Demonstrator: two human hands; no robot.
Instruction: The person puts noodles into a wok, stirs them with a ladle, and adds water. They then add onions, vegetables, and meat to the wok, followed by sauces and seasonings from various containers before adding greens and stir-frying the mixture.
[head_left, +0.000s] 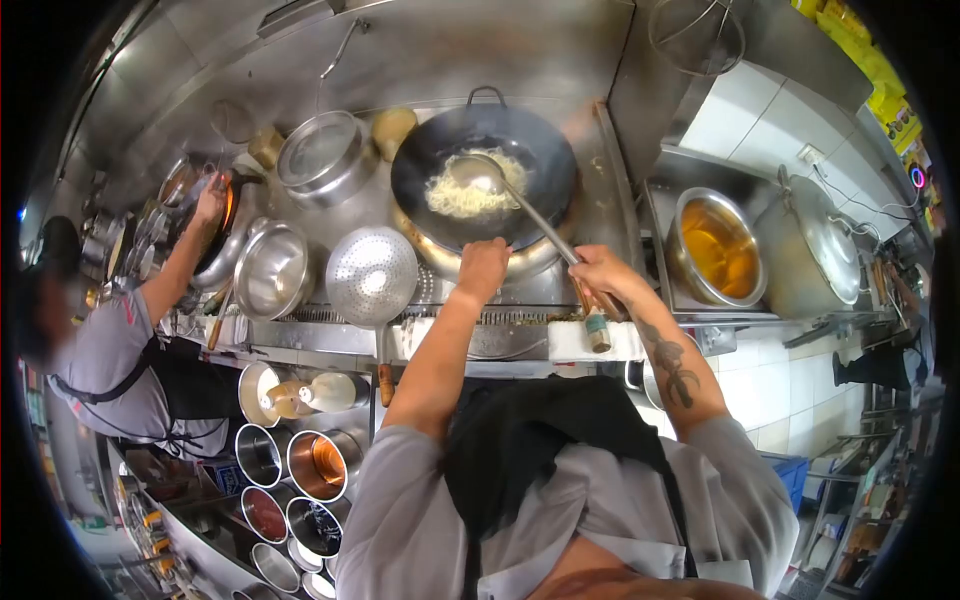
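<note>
Closest to the camera, the person wears a grey shirt and a black apron, and both arms reach forward to the stove. The right hand (600, 272) is closed around the handle of a long ladle (520, 205), down near its wooden end. The left hand (483, 268) is shut on the near rim of the wok (484, 180); there may be a cloth or a handle under it, but I cannot tell. The wok sits on the burner in the middle of the steel counter (520, 340). The ladle's bowl lies in the wok, right on top of a pile of pale noodles (470, 190) that sits in the middle of the pan. This looks like the stirring step: the noodles are cooking and the ladle is there to turn them. The next move would need a firm hold on the wok, so it does not slide, while the ladle goes under the noodles and lifts them without flinging any over the rim. Left of the wok lie a round strainer (372, 275) and a steel bowl (272, 270), with a lidded pot (322, 155) behind them. To the right stands a big bowl of orange liquid (715, 248). Far off on the left, another person in grey reaches a hand (210, 205) toward a second pan.
</note>
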